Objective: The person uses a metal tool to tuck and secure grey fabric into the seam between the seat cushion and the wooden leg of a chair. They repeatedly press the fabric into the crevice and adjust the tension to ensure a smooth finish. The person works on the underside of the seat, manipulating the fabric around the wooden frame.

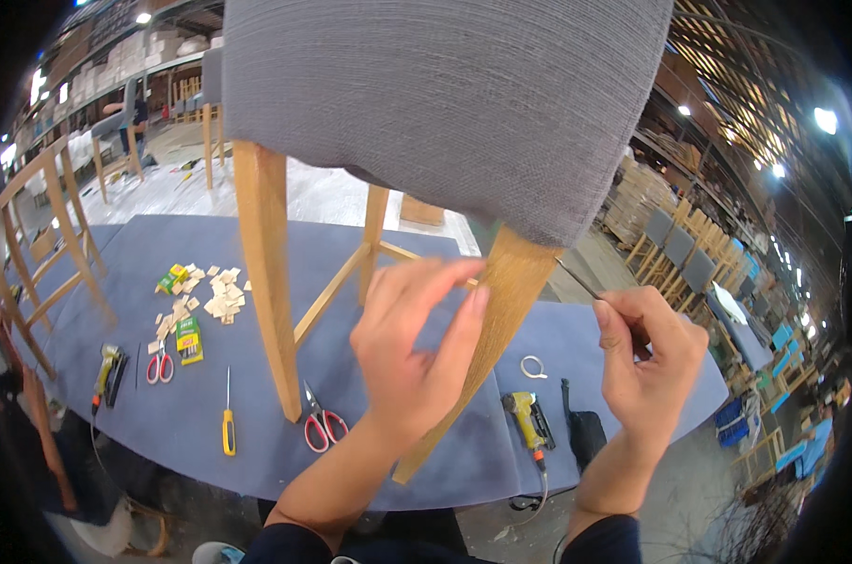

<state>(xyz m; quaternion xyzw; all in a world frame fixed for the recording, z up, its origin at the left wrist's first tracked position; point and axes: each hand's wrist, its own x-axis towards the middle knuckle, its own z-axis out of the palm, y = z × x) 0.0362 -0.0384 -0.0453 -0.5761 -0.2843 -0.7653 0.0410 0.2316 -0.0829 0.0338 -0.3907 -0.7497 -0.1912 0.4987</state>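
Pale wood chips lie scattered on a blue-grey table. Next, a yellow-handled screwdriver. Grey-upholstered wooden chair stands on the table, centre. Person's left hand pinches a small pale piece before the chair's leg; right hand grips a thin dark metal tool, tip near the upholstery's lower edge, contact unclear.

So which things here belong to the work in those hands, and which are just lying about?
Apparently in use:
grey fabric-covered wooden chair
thin dark metal tool, in right hand
small tan piece, in left hand

Lying untouched:
red-handled metal scissors, two pairs
yellow-handled metal screwdriver
two yellow handheld tools
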